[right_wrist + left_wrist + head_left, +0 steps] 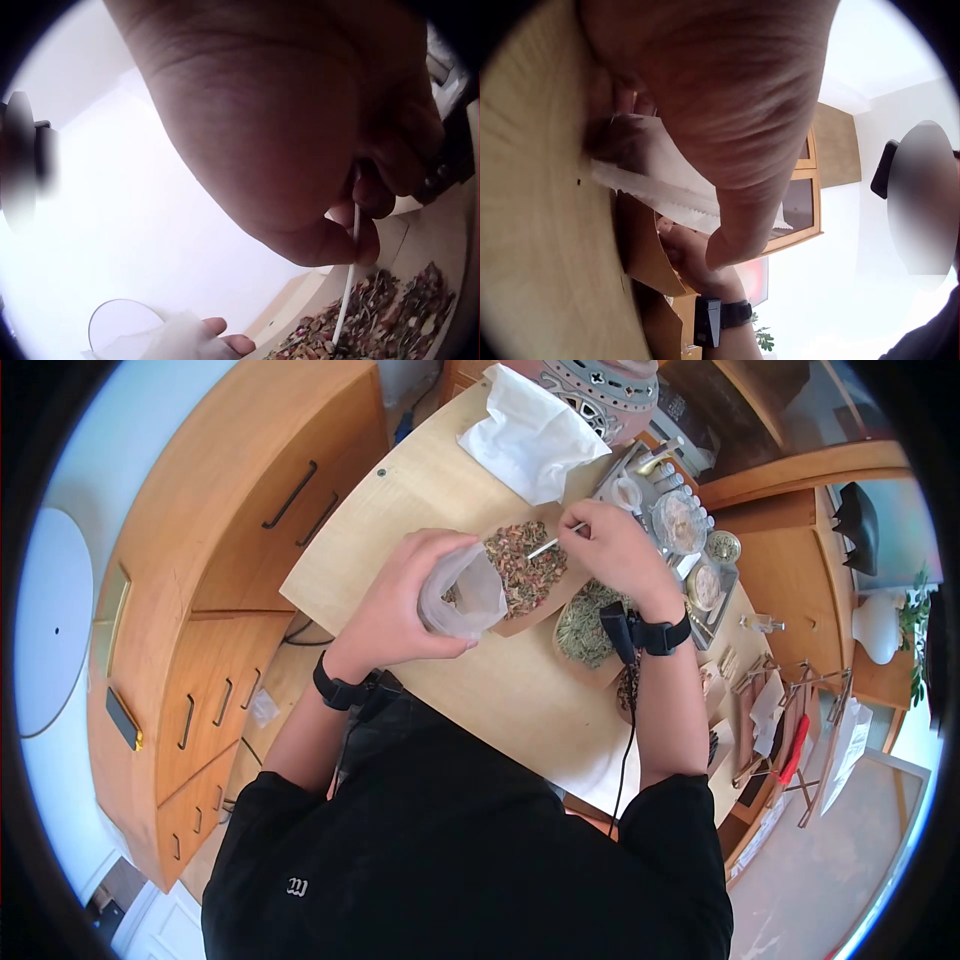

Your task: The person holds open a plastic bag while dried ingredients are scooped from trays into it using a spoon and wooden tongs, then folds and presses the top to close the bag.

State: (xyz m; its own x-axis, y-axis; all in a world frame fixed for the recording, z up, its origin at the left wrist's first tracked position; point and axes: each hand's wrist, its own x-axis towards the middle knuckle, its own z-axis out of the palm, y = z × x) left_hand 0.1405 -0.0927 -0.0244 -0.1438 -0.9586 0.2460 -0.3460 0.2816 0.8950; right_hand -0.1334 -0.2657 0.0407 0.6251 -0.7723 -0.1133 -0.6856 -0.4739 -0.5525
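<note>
My left hand [385, 605] grips a translucent white paper bag [468, 596], its mouth turned toward the right. In the left wrist view the bag's serrated edge [679, 199] shows below the palm. Between thumb and fingers, my right hand [628, 552] pinches the thin handle of a metal spoon [543, 548]. The spoon's lower end reaches into a mix of dried flowers and herbs [522, 582], where its tip is hidden. This mix lies in a brown paper container [641, 240]. Nearer my body, close to the right forearm, is another container of green dried herbs [588, 628].
A crumpled white cloth or paper [535, 440] lies at the table's far end, by a decorated pot [600, 395]. To the right, a tray holds small jars [680, 522] and bottles. Wooden drawers [290, 490] stand at the left. A cable hangs from the right wrist.
</note>
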